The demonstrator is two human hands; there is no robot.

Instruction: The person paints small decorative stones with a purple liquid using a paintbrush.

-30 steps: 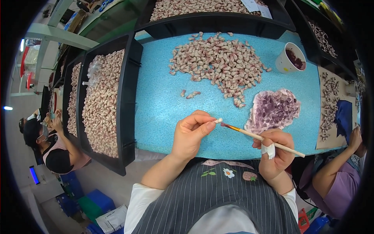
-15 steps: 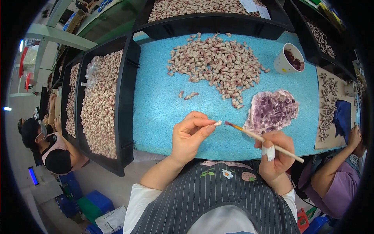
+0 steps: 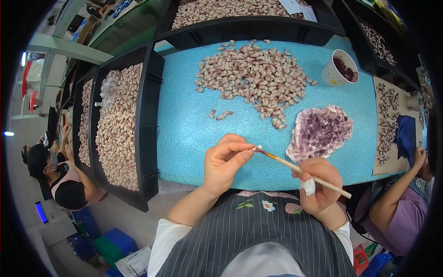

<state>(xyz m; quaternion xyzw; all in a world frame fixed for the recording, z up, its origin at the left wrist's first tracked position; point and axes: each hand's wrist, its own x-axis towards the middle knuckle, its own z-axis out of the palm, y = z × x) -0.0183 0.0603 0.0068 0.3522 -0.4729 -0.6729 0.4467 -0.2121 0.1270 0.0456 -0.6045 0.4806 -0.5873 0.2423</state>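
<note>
Left hand point(image 3: 220, 165): thumb and fingers closed in a pinch on a small pale piece point(image 3: 258, 147), above the near part of the blue table point(image 3: 189, 138). Right hand point(image 3: 321, 181): gripping a wooden-handled paintbrush point(image 3: 287, 164). I locate the piece between the hands, at the left fingertips, apart from the right; bristles at its right end, contact too small for me to confirm. Purple-stained paper point(image 3: 320, 132) beyond the right hand; paper cup point(image 3: 328, 73) near the far right corner; speckled pile point(image 3: 254, 76) toward the far edge.
</note>
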